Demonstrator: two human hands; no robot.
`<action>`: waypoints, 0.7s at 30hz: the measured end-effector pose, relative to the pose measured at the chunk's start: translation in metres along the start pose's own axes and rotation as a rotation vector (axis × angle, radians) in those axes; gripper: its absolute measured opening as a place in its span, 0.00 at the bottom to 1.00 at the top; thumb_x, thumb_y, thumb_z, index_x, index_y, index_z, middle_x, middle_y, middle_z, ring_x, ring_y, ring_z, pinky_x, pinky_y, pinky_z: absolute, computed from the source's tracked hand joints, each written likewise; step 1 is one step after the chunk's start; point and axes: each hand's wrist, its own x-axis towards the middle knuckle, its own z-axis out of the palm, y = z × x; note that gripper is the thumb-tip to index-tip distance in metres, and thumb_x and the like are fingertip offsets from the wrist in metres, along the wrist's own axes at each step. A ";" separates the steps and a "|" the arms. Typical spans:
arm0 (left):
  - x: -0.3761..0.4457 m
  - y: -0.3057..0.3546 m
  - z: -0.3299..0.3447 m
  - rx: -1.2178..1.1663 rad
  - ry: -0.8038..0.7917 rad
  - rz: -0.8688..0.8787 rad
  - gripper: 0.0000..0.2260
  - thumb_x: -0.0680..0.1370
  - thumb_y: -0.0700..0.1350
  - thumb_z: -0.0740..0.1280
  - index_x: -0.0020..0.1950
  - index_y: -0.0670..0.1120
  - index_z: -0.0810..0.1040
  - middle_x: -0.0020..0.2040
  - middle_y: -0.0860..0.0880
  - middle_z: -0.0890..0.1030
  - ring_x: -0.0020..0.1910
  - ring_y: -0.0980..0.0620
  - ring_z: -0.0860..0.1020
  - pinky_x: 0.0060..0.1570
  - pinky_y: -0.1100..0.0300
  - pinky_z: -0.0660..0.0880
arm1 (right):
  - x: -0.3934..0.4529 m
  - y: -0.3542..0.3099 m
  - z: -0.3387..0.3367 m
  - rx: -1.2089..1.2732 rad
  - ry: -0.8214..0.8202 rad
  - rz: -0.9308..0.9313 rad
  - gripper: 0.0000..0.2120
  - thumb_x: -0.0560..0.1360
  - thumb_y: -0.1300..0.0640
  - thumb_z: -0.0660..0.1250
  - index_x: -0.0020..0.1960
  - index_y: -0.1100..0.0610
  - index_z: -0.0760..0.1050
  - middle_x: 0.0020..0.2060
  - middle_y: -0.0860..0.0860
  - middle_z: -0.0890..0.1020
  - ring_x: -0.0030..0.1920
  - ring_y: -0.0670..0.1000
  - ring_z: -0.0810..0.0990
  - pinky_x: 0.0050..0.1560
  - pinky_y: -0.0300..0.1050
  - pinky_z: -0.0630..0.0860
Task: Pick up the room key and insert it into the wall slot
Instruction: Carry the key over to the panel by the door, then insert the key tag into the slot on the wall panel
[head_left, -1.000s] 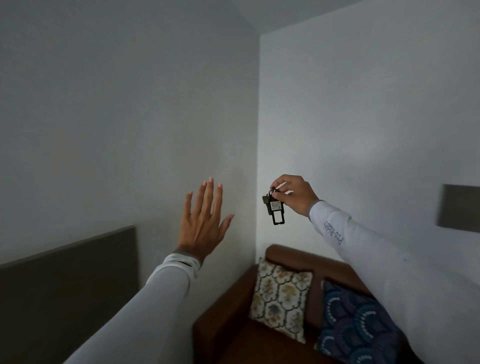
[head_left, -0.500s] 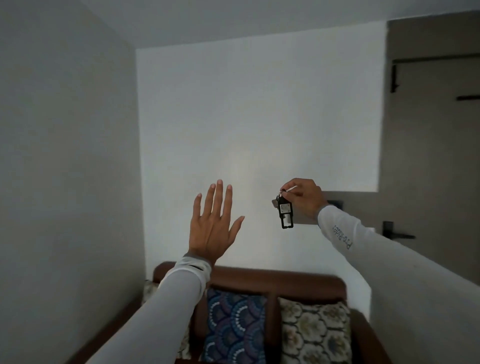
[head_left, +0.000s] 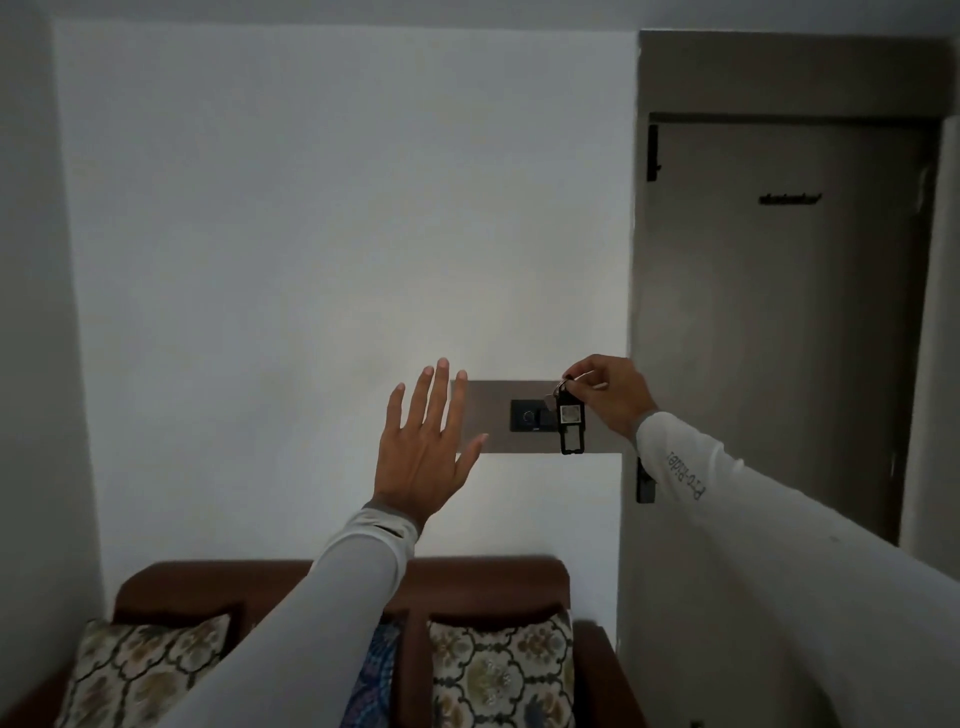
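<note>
Two hands raised, right hand (head_left: 610, 397) pinching room key (head_left: 570, 420) before dark wall slot (head_left: 532, 415) on grey panel (head_left: 498, 436), left hand (head_left: 423, 452) splayed, grip released.

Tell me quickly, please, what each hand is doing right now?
Left hand: open, fingers spread, holding nothing.
Right hand: closed, pinching the room key.

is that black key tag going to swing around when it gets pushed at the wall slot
Probably yes: the black key tag hangs loose from a ring pinched by the right hand, so it likely swings. The tag itself looks like stiff, light plastic, so it should not bend.
</note>
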 end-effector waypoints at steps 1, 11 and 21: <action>0.011 0.007 0.015 0.000 0.005 0.001 0.34 0.85 0.62 0.52 0.83 0.41 0.57 0.83 0.37 0.60 0.82 0.39 0.63 0.76 0.36 0.66 | 0.013 0.013 -0.002 -0.014 -0.001 -0.007 0.04 0.74 0.61 0.71 0.48 0.58 0.82 0.40 0.55 0.84 0.44 0.54 0.81 0.43 0.40 0.74; 0.149 0.036 0.156 0.015 0.032 -0.054 0.34 0.85 0.63 0.50 0.83 0.41 0.58 0.83 0.37 0.61 0.81 0.39 0.63 0.76 0.36 0.67 | 0.178 0.116 0.006 0.045 -0.016 -0.071 0.06 0.74 0.65 0.69 0.47 0.55 0.81 0.40 0.61 0.86 0.49 0.62 0.85 0.58 0.57 0.79; 0.220 0.057 0.314 0.063 -0.015 -0.061 0.34 0.84 0.63 0.52 0.82 0.41 0.61 0.82 0.37 0.64 0.80 0.38 0.66 0.74 0.36 0.70 | 0.321 0.230 0.053 0.097 -0.083 -0.078 0.05 0.74 0.65 0.69 0.49 0.60 0.82 0.42 0.62 0.87 0.47 0.61 0.85 0.54 0.51 0.78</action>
